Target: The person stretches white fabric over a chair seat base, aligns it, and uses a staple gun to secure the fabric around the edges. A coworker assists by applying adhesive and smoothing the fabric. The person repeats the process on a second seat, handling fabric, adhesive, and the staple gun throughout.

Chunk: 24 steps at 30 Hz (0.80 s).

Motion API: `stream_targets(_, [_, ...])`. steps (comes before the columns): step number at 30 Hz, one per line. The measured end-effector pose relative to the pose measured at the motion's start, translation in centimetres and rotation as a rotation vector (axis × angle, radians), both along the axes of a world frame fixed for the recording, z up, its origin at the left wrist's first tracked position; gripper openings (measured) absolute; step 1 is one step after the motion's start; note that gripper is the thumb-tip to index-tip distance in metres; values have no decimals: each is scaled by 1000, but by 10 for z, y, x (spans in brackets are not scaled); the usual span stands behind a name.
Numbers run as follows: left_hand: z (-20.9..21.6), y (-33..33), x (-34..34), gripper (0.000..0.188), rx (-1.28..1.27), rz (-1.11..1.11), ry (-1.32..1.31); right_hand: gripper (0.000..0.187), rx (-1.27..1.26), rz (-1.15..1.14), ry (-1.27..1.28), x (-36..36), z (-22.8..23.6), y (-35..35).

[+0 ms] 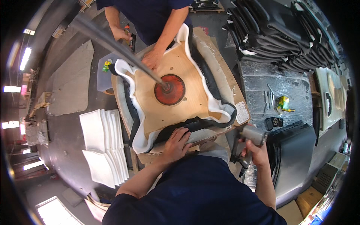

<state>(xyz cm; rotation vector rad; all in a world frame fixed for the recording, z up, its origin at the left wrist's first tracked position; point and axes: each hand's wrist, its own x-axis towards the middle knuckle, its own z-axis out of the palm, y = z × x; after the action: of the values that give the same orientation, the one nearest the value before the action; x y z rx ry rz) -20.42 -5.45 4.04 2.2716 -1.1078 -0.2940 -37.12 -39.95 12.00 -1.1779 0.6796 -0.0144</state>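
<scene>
Plywood panel [148,109] in pale honey tan, roughly square and smooth, with faint grain and a few small dark holes; it lies flat in the middle of the view, in front of the person, with a round red disc [176,96], worn and dark-rimmed, resting on its face at the foot of a slanting metal pole [123,52]; thick white padding [197,62] stands up around its border in loose waves, curling at the corners; outside that runs a black cover [202,71], its edge wavy, rumpled and dull, folded over the padding on the near side; beneath them shows a pale grey padded surface [219,71].

The left hand [177,143] lies on the near edge of the black cover, its fingers extended and unclenched, fingertips touching the dark fold; the right hand [256,150], off to the right of the panel, has its fingers wrapped around the grip of a grey staple gun [253,135], held apart from the work.

Across the panel, a co-worker's hand [153,60] rests on the far part of the wood beside the pole; the co-worker's other hand [122,34] grasps a tool with an orange end [127,29].
</scene>
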Motion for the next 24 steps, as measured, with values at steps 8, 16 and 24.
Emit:
stream_targets(8, [-30,74,17,66,-104,-161,-52,52,-175,213,183,97,23,131])
stream_targets(16, [-55,69,3,71,-195,-67,-57,27,-424,325,391,136,20,173])
stream_targets(24, [-68,62,0,70,-272,-60,-26,27,-428,268,480,153,12,182])
